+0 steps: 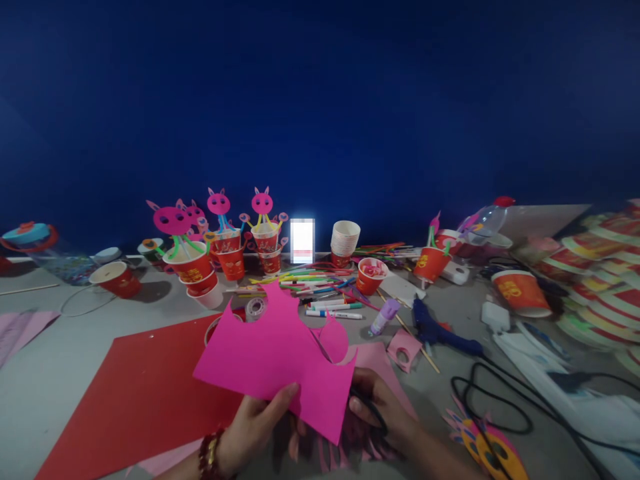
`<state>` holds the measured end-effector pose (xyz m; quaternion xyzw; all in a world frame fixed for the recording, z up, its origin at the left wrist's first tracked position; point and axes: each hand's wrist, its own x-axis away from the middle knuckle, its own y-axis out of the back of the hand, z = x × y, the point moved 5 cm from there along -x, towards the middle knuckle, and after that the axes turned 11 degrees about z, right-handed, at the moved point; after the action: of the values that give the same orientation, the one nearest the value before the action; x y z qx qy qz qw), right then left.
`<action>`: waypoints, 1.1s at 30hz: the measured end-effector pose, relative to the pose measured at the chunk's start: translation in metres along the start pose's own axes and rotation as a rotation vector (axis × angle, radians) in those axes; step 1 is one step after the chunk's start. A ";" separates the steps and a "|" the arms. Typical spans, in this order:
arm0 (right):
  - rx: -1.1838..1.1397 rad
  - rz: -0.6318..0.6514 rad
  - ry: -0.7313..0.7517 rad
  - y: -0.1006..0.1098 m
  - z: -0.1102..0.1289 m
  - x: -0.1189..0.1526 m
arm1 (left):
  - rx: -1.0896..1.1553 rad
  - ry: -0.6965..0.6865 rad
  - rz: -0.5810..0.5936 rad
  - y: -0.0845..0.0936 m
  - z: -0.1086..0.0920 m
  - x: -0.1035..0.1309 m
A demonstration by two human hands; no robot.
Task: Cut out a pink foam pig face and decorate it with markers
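Observation:
A bright pink sheet of paper [280, 353] with curved cut-outs along its upper edge is pinched in my left hand [265, 420], thumb on top and fingers beneath. A rounded head-like piece [334, 339] with small pointed ears shows at the sheet's upper right, by a curved cut; I cannot tell whether it is still joined. Dark scissors handles [373, 410] are gripped by my right hand [377, 397] at the sheet's right edge. The blades are hidden behind the paper.
Red paper cups [190, 267] with pink animal faces stand at the back left. Markers [334, 315], a glue stick [384, 317] and a blue glue gun [445, 333] with black cable lie beyond my hands. Red card [150, 400] lies left; stacked cups [600, 287] fill the right.

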<state>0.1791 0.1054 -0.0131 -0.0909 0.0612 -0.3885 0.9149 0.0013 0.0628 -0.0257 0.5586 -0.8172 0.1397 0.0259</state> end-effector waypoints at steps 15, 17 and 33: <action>-0.039 -0.039 0.003 0.000 0.002 0.000 | -0.031 0.012 0.017 -0.008 -0.003 0.000; -0.053 -0.026 0.000 0.000 0.000 -0.001 | -0.045 0.027 0.022 -0.011 -0.009 0.001; -0.088 -0.066 0.011 -0.001 -0.004 0.001 | -0.181 0.038 -0.048 -0.008 -0.019 0.000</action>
<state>0.1789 0.1037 -0.0167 -0.1310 0.0802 -0.4158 0.8964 0.0063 0.0646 -0.0055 0.5705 -0.8123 0.0750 0.0953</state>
